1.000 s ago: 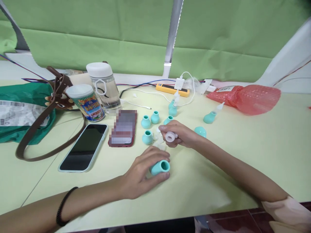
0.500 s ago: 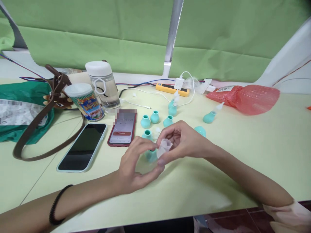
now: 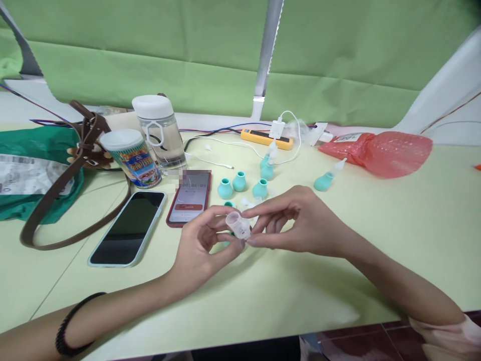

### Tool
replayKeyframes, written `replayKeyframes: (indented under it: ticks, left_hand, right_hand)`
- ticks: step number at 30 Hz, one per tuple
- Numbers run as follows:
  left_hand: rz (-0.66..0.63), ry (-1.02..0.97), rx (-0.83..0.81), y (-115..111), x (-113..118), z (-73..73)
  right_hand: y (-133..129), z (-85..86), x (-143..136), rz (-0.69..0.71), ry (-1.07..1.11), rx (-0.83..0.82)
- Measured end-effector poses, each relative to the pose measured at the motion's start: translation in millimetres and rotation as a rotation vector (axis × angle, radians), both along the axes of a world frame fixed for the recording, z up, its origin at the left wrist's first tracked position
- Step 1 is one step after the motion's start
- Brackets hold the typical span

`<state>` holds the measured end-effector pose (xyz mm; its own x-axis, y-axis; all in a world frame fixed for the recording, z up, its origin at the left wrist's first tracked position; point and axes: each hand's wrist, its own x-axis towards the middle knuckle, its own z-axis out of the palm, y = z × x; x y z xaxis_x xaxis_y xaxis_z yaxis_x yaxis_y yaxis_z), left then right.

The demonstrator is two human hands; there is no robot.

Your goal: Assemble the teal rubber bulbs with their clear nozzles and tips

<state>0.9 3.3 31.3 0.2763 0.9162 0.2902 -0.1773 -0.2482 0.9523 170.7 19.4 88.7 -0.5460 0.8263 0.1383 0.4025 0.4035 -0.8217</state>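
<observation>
Both hands meet over the table around a small translucent plastic cup-shaped piece (image 3: 237, 224), its open end tilted up and to the left. My left hand (image 3: 208, 243) has thumb and index finger about its left side. From the right, my right hand (image 3: 295, 223) pinches the other end between thumb and fingertips. Just behind are open-necked teal rubber bulbs (image 3: 260, 189), partly covered by the fingers, and small clear plastic bits (image 3: 248, 202). Two teal bulbs carry clear pointed nozzles: one standing bulb (image 3: 266, 170) and one bulb on its side (image 3: 323, 181).
Left of my hands lie a dark-screened phone (image 3: 130, 228) and a red-cased phone (image 3: 190, 198) showing a timer. Behind stand a snack canister (image 3: 137, 163) and a water bottle (image 3: 161, 138). A yellow power strip (image 3: 263, 138), a red plastic bag (image 3: 394, 153) and a brown strap (image 3: 32, 225) lie around.
The clear piece has moved left and turned its opening leftward. My left hand, previously apart from it, has closed on it; my right hand has shifted and now covers the teal object behind it.
</observation>
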Motion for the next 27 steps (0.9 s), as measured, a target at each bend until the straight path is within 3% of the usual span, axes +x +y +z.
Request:
replayKeyframes:
  ticks: [3,7,15,22,27]
  left_hand:
    - [-0.093,-0.047,-0.145,-0.6,0.7,1.4]
    - [-0.173,-0.141,-0.242,0.5,-0.7,-1.9]
    - [-0.275,-0.2,-0.271,-0.4,-5.6,-2.1]
    - [-0.278,-0.216,-0.287,-1.7,-4.7,-3.0]
    - [-0.296,-0.219,-0.351,-2.2,-3.9,-2.3]
  right_hand:
    - [0.4,2.6,3.0,-0.004,0.017,0.157]
    - [1.0,1.8,5.3,0.117,0.038,0.288]
    - [3.5,-0.6,5.7,0.142,0.067,0.359]
    - [6.0,-1.5,6.5,0.221,0.063,0.456]
    - [14.2,-1.7,13.0,0.375,-0.011,0.581]
